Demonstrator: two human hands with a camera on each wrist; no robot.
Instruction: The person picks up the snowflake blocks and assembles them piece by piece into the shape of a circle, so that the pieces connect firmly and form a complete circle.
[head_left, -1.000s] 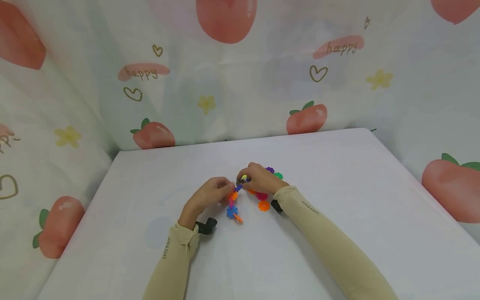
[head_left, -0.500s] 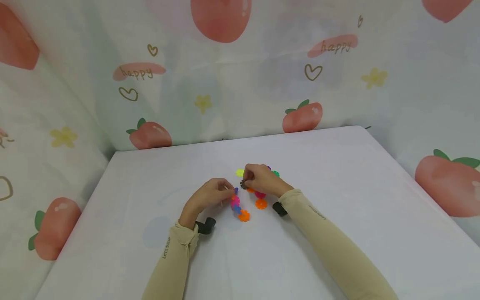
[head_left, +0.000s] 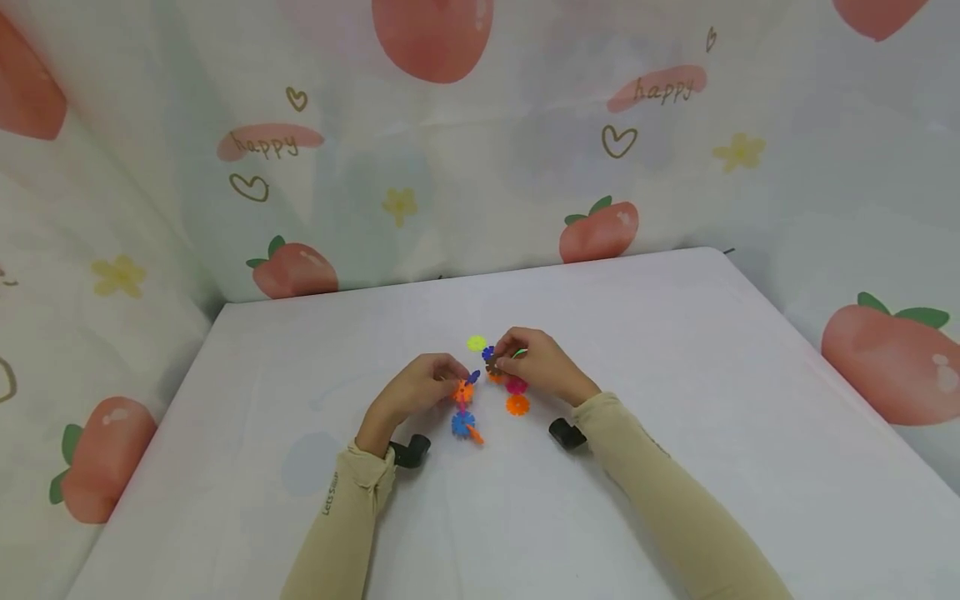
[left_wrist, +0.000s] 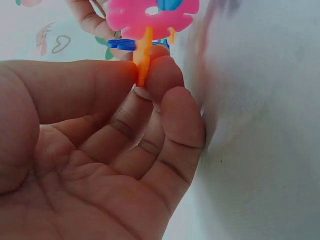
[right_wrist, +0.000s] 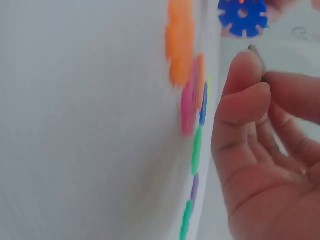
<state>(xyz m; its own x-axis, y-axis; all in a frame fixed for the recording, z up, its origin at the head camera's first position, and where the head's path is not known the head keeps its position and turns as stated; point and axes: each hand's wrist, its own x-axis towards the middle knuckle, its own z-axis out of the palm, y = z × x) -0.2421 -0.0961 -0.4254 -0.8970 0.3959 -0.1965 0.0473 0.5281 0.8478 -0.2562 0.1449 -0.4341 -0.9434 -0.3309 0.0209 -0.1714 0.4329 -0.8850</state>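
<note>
My left hand (head_left: 416, 385) pinches the orange notched disc (left_wrist: 142, 62) of a short chain of interlocking plastic discs between thumb and fingertips. A dark blue disc (right_wrist: 243, 20) sticks out at the chain's far end, toward my right hand. Below the held piece hang a pink disc (left_wrist: 150, 19), a lighter blue disc (head_left: 462, 424) and another orange disc (head_left: 475, 434). Just to the right, my right hand (head_left: 546, 364) pinches a thin brown disc (right_wrist: 257, 54) between thumb and fingertips. In the right wrist view, a gap shows between the brown disc and the dark blue one.
Loose discs lie around my right hand: a yellow disc (head_left: 477, 342) behind, a magenta disc (head_left: 517, 386) and an orange disc (head_left: 517, 405) in front. Green discs (right_wrist: 197, 150) also lie flat. Black wrist cameras (head_left: 411, 452) sit low under both wrists above the white table (head_left: 637, 333).
My right hand has drawn back to the right with the brown disc, uncovering the yellow disc. The chain in my left hand turned, then turned back.
</note>
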